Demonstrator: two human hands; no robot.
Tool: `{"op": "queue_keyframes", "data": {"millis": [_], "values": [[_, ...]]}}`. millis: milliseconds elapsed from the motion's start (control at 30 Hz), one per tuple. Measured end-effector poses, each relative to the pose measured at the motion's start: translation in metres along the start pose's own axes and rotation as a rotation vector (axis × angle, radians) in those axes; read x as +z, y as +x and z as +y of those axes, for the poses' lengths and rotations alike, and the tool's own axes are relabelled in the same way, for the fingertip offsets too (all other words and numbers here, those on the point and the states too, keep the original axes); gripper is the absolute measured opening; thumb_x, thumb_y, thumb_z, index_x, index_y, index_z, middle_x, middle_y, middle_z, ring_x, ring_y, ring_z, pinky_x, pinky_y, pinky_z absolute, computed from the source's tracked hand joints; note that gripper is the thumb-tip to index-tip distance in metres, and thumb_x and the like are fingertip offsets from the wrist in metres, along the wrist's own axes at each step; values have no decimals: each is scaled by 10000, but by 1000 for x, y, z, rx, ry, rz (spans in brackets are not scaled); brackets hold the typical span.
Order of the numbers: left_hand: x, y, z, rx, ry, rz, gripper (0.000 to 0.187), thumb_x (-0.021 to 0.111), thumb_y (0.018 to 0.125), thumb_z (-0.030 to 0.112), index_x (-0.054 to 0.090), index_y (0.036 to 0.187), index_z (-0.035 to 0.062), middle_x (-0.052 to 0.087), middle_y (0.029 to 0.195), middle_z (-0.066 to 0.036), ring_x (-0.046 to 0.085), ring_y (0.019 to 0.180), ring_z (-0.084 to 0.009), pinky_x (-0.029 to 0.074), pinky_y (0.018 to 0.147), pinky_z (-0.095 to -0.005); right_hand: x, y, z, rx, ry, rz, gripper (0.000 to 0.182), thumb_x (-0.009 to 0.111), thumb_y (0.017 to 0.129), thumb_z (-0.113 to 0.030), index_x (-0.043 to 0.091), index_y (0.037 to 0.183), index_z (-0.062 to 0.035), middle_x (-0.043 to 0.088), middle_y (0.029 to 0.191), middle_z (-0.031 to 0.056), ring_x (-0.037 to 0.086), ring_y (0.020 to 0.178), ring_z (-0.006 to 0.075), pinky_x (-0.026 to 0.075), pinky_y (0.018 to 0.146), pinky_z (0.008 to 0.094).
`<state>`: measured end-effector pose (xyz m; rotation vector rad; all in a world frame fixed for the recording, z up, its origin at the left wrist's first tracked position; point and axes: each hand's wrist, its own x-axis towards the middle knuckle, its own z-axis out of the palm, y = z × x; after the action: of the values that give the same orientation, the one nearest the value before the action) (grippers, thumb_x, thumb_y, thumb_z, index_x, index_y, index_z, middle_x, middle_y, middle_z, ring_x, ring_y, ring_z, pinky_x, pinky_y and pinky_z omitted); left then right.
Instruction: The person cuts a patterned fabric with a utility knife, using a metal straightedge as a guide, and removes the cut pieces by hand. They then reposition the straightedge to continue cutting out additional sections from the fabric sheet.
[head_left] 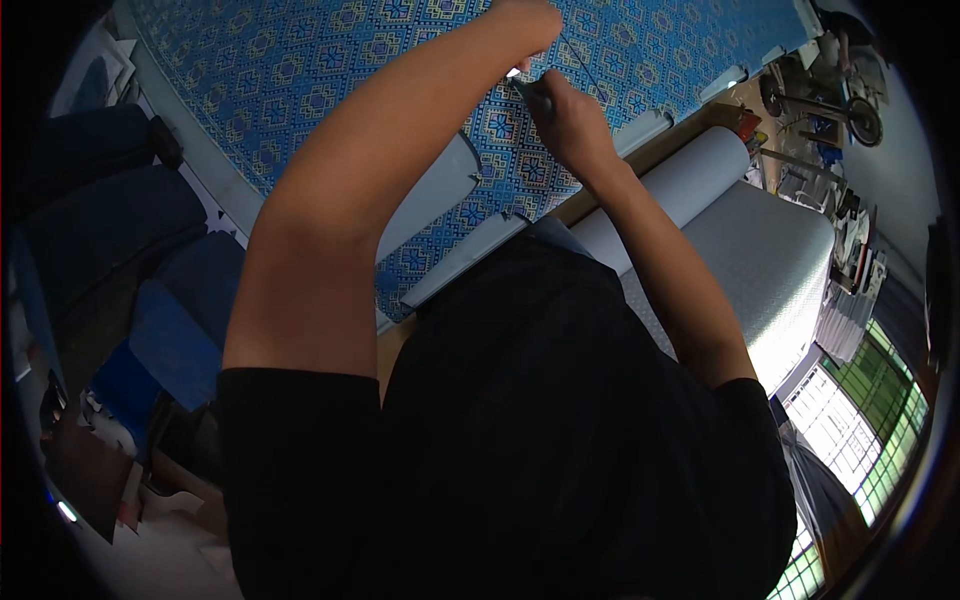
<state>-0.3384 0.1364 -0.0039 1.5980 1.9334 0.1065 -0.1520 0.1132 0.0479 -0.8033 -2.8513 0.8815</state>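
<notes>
Two hands meet high over a blue patterned cloth (330,60) that is stretched flat across a frame, most likely so the weave stays taut and even for fine work. The left hand (530,25) reaches in from the left with the arm raised, its fingers pinched narrow around something small and bright; it may be a needle, but it is too small to tell. A thin dark thread (582,62) runs away from that pinch toward the upper right, drawn straight, which suggests the pinch is keeping it under tension. The right hand (570,120) sits just below and beside the left, closed around a slim dark tool (528,92) whose tip points up at the spot where the fingers pinch. The two hands are almost touching, both set over the same small patch of cloth, probably because one steadies the work while the other handles it.

Pale grey bars (440,185) clamp the cloth along its near edge and hold it down. Beyond them, on the right, a white roll (690,175) lies alongside a grey padded surface (770,260), kept near but out of the working patch. Folded dark blue fabric (110,200) is stacked to the left, well apart from the hands. A barred window (860,440) at the lower right lets in daylight.
</notes>
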Motion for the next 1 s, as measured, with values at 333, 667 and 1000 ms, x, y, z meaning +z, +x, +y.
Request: {"op": "queue_keyframes", "data": {"millis": [333, 667, 1000], "values": [[-24, 22, -41, 60, -81, -17, 416, 903, 733, 346, 691, 1000, 108, 703, 1076, -93, 684, 1004, -224, 527, 778, -379, 19, 55, -14, -132, 69, 128, 174, 636, 958, -140, 567, 1098, -65, 705, 922, 224, 686, 817, 446, 542, 692, 505], [-40, -36, -65, 120, -148, -21, 323, 886, 763, 328, 718, 932, 110, 717, 1040, -92, 687, 985, -213, 522, 766, -377, 21, 33, 7, -179, 256, 205, 208, 699, 943, -126, 652, 1140, -77, 736, 976, 160, 733, 842, 349, 570, 705, 426], [41, -68, -36, 99, -258, 895, 171, 667, 962, 173, 701, 1073, 47, 640, 1119, -122, 618, 995, -325, 518, 844, -447, -14, -4, 119, -189, 53, 297, 398, 724, 922, -140, 570, 1289, -134, 611, 1372, 194, 601, 1237, 400, 404, 1148, 546]]}}
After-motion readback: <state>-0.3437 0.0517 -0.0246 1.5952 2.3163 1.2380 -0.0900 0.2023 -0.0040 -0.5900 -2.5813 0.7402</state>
